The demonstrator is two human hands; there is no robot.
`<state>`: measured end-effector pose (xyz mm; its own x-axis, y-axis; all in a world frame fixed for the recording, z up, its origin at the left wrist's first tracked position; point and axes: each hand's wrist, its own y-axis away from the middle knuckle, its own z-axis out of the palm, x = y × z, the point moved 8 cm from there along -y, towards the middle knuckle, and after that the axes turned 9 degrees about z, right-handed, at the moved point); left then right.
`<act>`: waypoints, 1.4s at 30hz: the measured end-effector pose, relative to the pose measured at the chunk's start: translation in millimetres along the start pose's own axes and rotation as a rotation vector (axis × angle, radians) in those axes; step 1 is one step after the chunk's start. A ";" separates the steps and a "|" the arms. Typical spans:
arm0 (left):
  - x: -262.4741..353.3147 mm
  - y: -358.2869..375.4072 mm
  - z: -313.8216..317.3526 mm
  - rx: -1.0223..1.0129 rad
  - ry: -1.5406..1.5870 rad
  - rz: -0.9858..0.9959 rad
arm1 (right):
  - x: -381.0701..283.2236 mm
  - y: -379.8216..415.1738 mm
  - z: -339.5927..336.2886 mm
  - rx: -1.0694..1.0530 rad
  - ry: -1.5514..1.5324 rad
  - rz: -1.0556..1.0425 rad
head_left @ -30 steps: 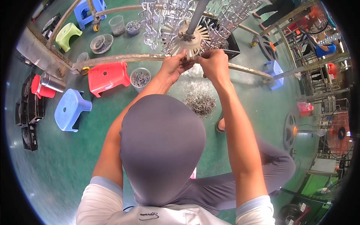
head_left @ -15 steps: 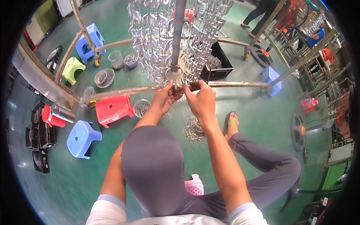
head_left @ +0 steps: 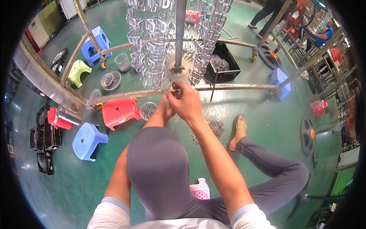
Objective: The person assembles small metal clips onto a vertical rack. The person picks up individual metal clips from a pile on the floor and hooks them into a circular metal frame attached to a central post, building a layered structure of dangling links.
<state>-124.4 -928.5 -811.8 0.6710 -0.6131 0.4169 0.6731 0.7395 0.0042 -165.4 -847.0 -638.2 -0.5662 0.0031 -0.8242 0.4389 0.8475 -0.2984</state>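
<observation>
My right hand (head_left: 185, 102) is closed in a pinch just below the pale notched disc (head_left: 177, 71) on the grey upright pole (head_left: 180, 34). My left hand (head_left: 166, 108) meets it from the left, fingers bent and partly hidden behind the right hand. Whatever lies between the fingers is too small to name. Around the pole hang many strands of shiny metal hook-shaped pieces (head_left: 146, 45). A loose pile of small metal pieces (head_left: 214, 128) lies on the green floor to the right of my hands.
A rusty frame bar (head_left: 236, 86) crosses behind my hands. On the left stand a red stool (head_left: 121, 112), a blue stool (head_left: 89, 141) and a tub of metal pieces (head_left: 148, 110). A black crate (head_left: 228, 74) sits behind the bar. Other people are at the upper right.
My right hand has moved left and closed in on my left hand, both now lower than the disc. The hanging strands have shifted, leaving the disc more exposed.
</observation>
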 end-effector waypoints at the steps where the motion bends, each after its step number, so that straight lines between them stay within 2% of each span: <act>1: 1.2 3.9 5.8 -0.028 -0.003 0.025 | -1.3 -2.5 3.3 -0.020 -0.009 0.008; 5: 14.0 21.4 27.7 -0.128 -0.133 0.106 | 3.1 -6.9 15.6 -0.101 -0.025 0.057; 9: 19.3 30.1 35.0 -0.136 -0.203 0.136 | 5.6 -2.3 14.6 -0.117 -0.043 0.116; 15: 21.4 36.0 27.2 0.074 -0.293 0.070 | 20.4 3.9 6.4 -0.044 -0.134 0.171; 18: 22.4 56.6 7.6 0.339 -0.296 -0.001 | 33.3 7.2 6.1 -0.041 -0.203 0.211; 20: 25.9 69.0 8.7 0.307 -0.331 -0.001 | 35.1 5.7 5.2 -0.024 -0.214 0.165; 23: 37.9 89.2 14.0 0.331 -0.394 0.020 | 29.3 2.9 14.4 -0.119 -0.417 0.337; 24: 42.7 95.4 17.1 0.350 -0.417 0.032 | 28.7 -0.6 18.9 -0.087 -0.408 0.295; 26: 50.8 106.6 22.2 0.383 -0.494 0.044 | 31.7 -6.1 29.8 -0.021 -0.388 0.212; 27: 54.2 112.3 25.0 0.399 -0.533 0.050 | 29.8 -6.6 30.8 -0.041 -0.395 0.241; 30: 65.2 133.6 37.4 0.442 -0.928 0.092 | 23.7 -4.3 30.1 -0.083 -0.392 0.302; 32: 65.0 145.8 58.8 0.266 -1.062 0.169 | 21.1 3.3 24.6 -0.087 -0.356 0.303; 33: 65.3 149.7 69.5 0.177 -1.126 0.206 | 19.4 6.8 21.1 -0.056 -0.322 0.247; 36: 78.5 158.9 77.3 0.267 -1.145 0.296 | 14.9 23.1 10.1 0.036 -0.229 0.098; 39: 92.0 152.5 82.5 0.215 -1.152 0.478 | 8.6 34.8 -2.7 0.104 -0.157 -0.040; 42: 96.3 138.1 104.3 0.212 -1.160 0.565 | 8.1 49.7 -10.9 0.124 -0.081 -0.169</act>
<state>0.8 -856.4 -676.3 0.1140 0.3104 0.9437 0.2552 0.9089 -0.3298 -155.8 -799.0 -654.4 -0.5831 -0.1807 -0.7921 0.4277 0.7607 -0.4883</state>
